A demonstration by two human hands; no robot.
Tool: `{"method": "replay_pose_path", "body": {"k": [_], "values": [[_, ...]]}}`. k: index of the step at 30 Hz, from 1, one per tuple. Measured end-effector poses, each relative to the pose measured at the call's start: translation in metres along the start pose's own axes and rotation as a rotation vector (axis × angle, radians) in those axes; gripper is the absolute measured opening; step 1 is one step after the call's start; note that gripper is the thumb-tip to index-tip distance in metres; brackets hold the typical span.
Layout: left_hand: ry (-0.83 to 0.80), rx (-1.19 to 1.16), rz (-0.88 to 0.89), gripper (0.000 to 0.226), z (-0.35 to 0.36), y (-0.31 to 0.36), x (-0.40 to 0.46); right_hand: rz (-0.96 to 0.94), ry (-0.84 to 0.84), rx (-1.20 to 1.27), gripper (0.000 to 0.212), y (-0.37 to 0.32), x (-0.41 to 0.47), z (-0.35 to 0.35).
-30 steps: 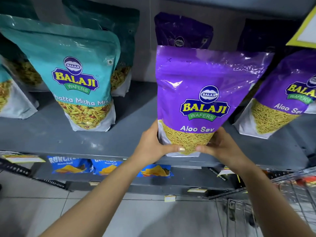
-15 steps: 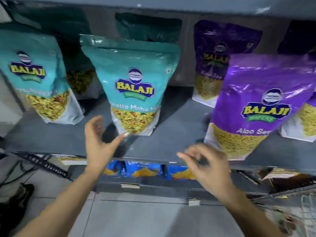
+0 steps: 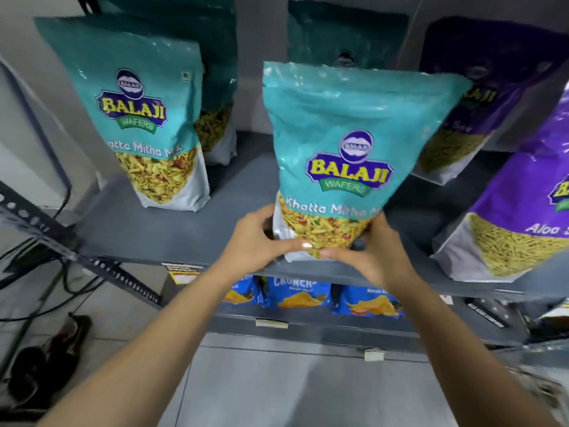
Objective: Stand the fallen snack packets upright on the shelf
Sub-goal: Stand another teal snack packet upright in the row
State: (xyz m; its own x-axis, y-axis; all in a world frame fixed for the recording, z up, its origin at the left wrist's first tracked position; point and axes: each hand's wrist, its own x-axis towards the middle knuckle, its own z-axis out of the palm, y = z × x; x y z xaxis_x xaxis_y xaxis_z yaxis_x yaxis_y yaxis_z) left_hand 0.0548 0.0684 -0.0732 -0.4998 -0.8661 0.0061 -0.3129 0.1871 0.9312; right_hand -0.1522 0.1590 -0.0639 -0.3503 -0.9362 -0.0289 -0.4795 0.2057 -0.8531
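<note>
A teal Khatta Mitha Mix packet (image 3: pixel 354 143) stands upright near the front edge of the grey shelf (image 3: pixel 172 229). My left hand (image 3: pixel 258 238) grips its bottom left corner and my right hand (image 3: pixel 375 251) grips its bottom right. A second teal packet (image 3: pixel 138 112) stands upright to the left. A purple Aloo Sev packet (image 3: pixel 523 192) stands upright at the right edge. Behind them stand more teal packets (image 3: pixel 345 35) and a purple packet (image 3: pixel 480 97), dim in shadow.
Blue Crunchex packets (image 3: pixel 292 292) sit on the lower shelf under my hands. A perforated black metal strut (image 3: pixel 77 257) slants across the left. Cables and dark shoes (image 3: pixel 43 365) lie on the tiled floor at the lower left. Price tags hang on the shelf edges.
My hands let go of the purple Aloo Sev packet, moved left, and now both grip the base of the middle teal packet. The view has shifted left with them.
</note>
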Motion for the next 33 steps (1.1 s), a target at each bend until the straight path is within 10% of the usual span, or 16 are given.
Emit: {"method": "replay_pose_path", "body": {"k": [8, 10, 13, 18, 22, 24, 33], "values": [[-0.063, -0.133, -0.011, 0.075, 0.004, -0.005, -0.015, -0.039, 0.152, 0.155, 0.099, 0.003, -0.034, -0.001], [0.055, -0.187, -0.048, 0.089, -0.008, -0.012, -0.021, -0.121, 0.412, 0.219, 0.095, -0.004, -0.055, 0.007], [0.426, -0.276, -0.033, 0.050, -0.041, -0.026, -0.034, -0.254, 0.649, 0.114, 0.054, -0.023, -0.087, 0.042], [0.835, -0.178, 0.038, 0.043, -0.129, -0.060, -0.035, -0.434, 0.321, 0.105, 0.025, -0.074, -0.058, 0.131], [0.612, -0.079, -0.112, 0.106, -0.189, -0.076, 0.002, -0.122, 0.074, 0.234, 0.093, -0.111, 0.031, 0.182], [0.399, -0.049, -0.118, 0.104, -0.207, -0.072, 0.019, -0.043, -0.069, 0.260, 0.115, -0.120, 0.072, 0.196], [0.322, -0.095, -0.128, 0.095, -0.216, -0.075, -0.020, -0.075, -0.279, 0.276, 0.088, -0.108, 0.073, 0.226]]}}
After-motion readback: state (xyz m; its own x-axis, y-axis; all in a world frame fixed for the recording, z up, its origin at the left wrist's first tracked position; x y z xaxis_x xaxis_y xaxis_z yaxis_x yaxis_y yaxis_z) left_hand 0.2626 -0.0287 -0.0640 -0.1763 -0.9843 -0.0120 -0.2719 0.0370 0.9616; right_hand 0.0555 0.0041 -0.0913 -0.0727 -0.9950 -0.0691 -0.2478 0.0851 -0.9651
